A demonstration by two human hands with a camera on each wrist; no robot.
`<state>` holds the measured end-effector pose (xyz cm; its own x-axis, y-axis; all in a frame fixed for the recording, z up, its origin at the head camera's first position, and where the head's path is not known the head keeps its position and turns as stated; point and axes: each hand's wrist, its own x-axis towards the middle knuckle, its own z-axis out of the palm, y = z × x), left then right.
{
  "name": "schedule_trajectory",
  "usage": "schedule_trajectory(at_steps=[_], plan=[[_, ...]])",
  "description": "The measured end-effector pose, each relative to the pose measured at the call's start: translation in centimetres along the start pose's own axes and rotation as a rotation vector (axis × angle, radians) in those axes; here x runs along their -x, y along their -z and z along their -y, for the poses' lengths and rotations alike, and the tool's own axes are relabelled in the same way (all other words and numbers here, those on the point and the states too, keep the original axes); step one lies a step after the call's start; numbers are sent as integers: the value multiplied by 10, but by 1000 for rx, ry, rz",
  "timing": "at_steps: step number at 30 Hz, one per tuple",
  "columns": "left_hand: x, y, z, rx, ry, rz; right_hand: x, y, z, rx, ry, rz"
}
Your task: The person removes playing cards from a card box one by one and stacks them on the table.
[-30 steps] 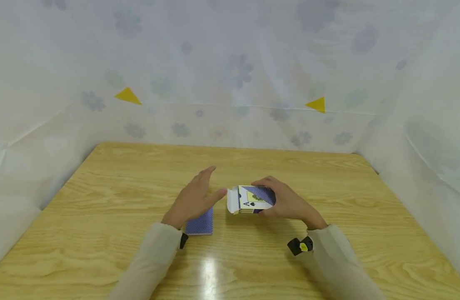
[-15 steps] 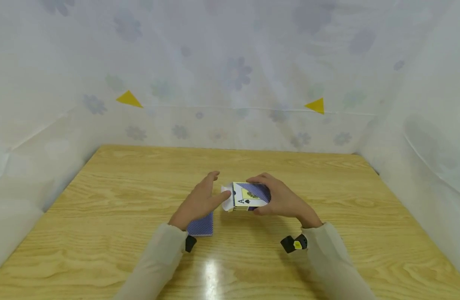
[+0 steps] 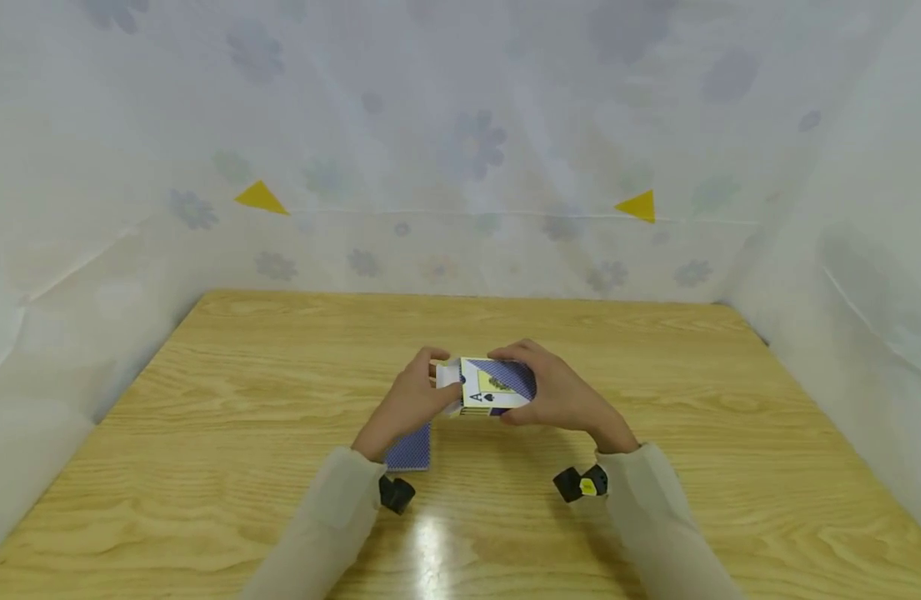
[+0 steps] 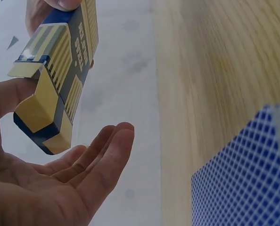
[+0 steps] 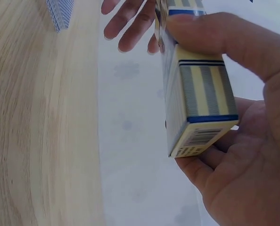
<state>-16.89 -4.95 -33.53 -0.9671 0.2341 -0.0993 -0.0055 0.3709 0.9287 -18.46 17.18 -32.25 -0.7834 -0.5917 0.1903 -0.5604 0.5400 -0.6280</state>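
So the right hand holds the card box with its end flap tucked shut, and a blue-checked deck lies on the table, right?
Not quite: the end flap sticks out open, as the left wrist view shows, not tucked shut. The right hand does hold the card box, and the blue-checked deck lies on the table.

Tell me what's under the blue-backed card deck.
The blue-backed card deck lies on the wooden table; the patch directly beneath is covered and cannot be seen.
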Motion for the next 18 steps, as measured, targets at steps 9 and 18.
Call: schedule_trajectory(at_steps=[9, 18], plan=[[-4, 2, 15, 271, 55, 170, -1, -5, 8, 2, 18, 4], [-3, 4, 12, 432, 31, 266, 2, -4, 12, 7, 16, 7]])
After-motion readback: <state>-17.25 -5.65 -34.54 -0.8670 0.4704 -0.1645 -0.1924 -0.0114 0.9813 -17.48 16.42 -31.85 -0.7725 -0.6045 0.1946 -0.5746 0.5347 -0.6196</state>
